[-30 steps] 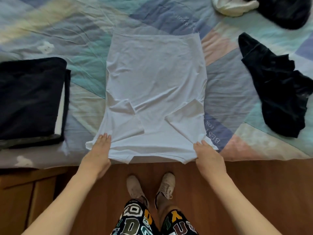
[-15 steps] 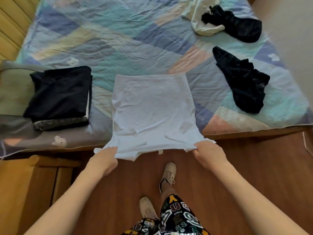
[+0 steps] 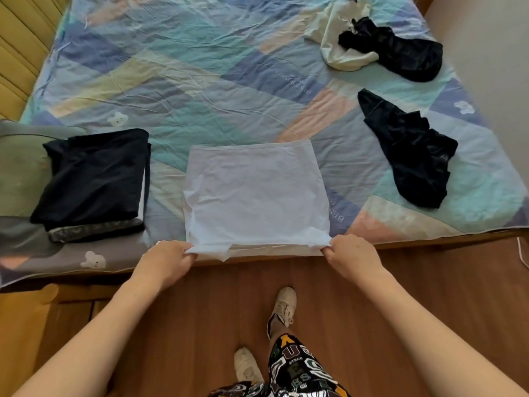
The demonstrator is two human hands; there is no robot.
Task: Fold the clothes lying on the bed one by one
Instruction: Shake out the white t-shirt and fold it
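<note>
A: While the head view is up, log the hands first. Left hand (image 3: pixel 167 260)?

B: Closed in a pinch on the near-left corner of the white shirt (image 3: pixel 254 193), knuckles toward the camera, at the bed's near edge. Right hand (image 3: pixel 350 257) likewise pinched shut on the near-right corner. The near hem is stretched taut between the two hands.

A: Position of the shirt?

B: Lying flat on the patchwork bedsheet (image 3: pixel 200 81), roughly centred along the near side. It reads as a rectangle, smooth with light creases; the far edge is straight. The near edge sits at, or slightly over, the wooden bed frame (image 3: pixel 429 239). Layers show along the near hem, and a small flap hangs down between the hands.

A: Other garments, same view?

B: Left of the shirt and apart from it, a folded stack (image 3: pixel 91 181): dark navy item on top, a white edge showing at its right side, a patterned dark layer at the bottom. It rests partly on a grey-green pillow (image 3: pixel 20 167). Right of the shirt, well apart, a crumpled black garment (image 3: pixel 412 150). At the far right corner, a cream garment (image 3: pixel 340 38) with another black garment (image 3: pixel 400 53) bunched against and partly over it. All three unfolded.

A: Anything below the bed?

B: Wooden floor (image 3: pixel 429 296), two light shoes, patterned shorts (image 3: pixel 294 371). One view only; entry ends.
</note>
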